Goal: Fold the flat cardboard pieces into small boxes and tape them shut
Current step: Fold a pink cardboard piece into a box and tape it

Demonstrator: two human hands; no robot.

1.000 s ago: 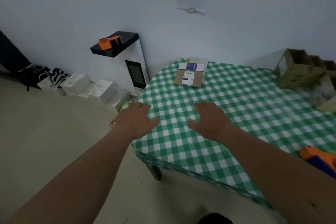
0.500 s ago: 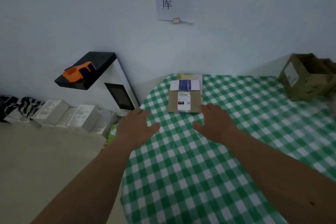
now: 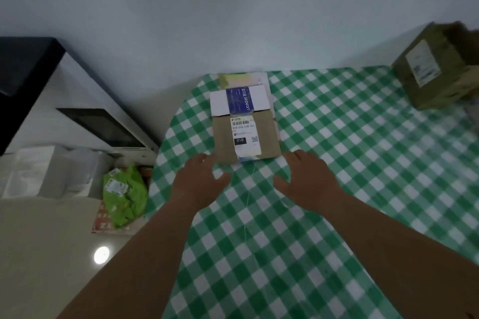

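A stack of flat cardboard pieces (image 3: 223, 137) lies at the far left corner of the green checked table (image 3: 337, 189). The top piece is brown with a white shipping label and a blue and white flap at its far end. My left hand (image 3: 198, 182) hovers palm down just before the stack's near left corner, fingers spread and holding nothing. My right hand (image 3: 308, 180) reaches toward the near right corner, fingers relaxed, also holding nothing. Neither hand clearly touches the cardboard.
A folded brown box (image 3: 435, 67) with a label stands at the table's far right. Left of the table, on the floor, are a white appliance with a black top (image 3: 64, 101), white boxes (image 3: 51, 171) and a green bag (image 3: 124, 191). A wall runs behind.
Both hands have moved forward across the table to the near edge of the cardboard stack. The view has come closer and tilted down.
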